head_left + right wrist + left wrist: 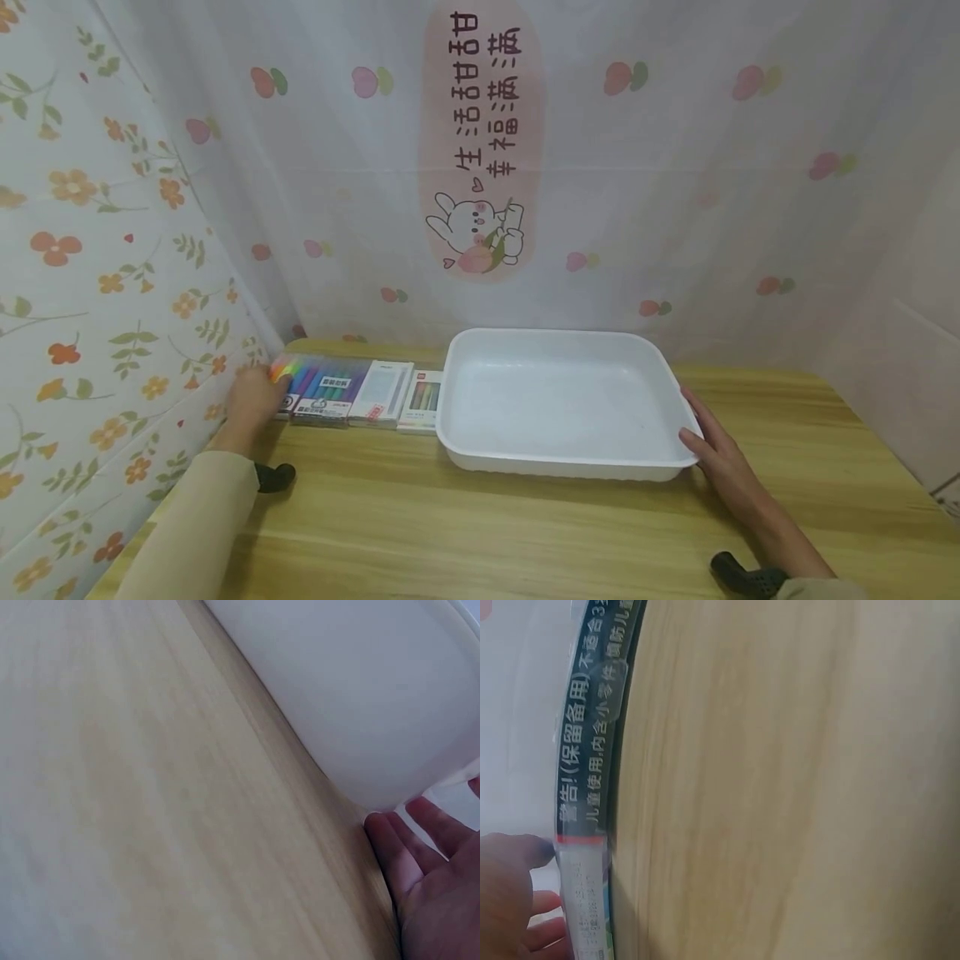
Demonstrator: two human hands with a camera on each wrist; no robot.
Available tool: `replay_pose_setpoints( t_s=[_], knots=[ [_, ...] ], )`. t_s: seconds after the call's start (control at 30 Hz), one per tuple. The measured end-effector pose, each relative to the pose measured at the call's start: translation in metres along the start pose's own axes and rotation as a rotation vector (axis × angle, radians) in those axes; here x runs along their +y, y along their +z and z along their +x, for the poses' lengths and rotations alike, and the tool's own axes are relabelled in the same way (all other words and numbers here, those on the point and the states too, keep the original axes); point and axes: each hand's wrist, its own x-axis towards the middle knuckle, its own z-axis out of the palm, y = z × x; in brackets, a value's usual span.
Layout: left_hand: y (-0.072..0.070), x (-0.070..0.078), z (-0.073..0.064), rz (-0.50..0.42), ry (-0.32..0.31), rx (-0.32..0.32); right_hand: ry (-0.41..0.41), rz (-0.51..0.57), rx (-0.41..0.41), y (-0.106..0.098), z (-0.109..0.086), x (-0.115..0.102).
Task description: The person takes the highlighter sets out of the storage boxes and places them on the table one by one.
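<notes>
At the far left of the table, my left hand (255, 396) is at the end of a row of flat packs. Its thumb touches the top edge of a clear-lidded pack of rainbow-coloured pens (303, 379), and its fingers bend at the pack's end. In the left wrist view, a dark warning label (592, 742) runs along that pack's side. My right hand (720, 450) grips the right front corner of a large white tray (570, 465), thumb on the rim, other fingers against the outer wall. The right wrist view shows those fingertips (373, 819) low by the tray's bottom corner.
Between the pen pack and the tray lie a white box (382, 392) and another white box with coloured sticks pictured on it (422, 404); the latter meets the tray's left side. A printed curtain (577, 167) hangs behind the wooden table (465, 533), and a floral cloth (112, 275) at left.
</notes>
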Motion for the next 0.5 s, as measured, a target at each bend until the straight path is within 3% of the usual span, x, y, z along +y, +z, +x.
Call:
replay_pose_setpoints(
  t_s=[0.23, 0.37, 0.5],
  knots=[
    [0.005, 0.005, 0.0, -0.04, 0.064, 0.023, -0.018, 0.047, 0.006, 0.0, -0.003, 0.0],
    [0.007, 0.014, -0.005, -0.11, 0.15, 0.014, 0.026, 0.015, 0.015, 0.002, -0.001, -0.002],
    [0.007, 0.034, -0.011, -0.162, 0.244, -0.007, 0.081, -0.044, 0.045, 0.001, 0.0, -0.004]
  ],
)
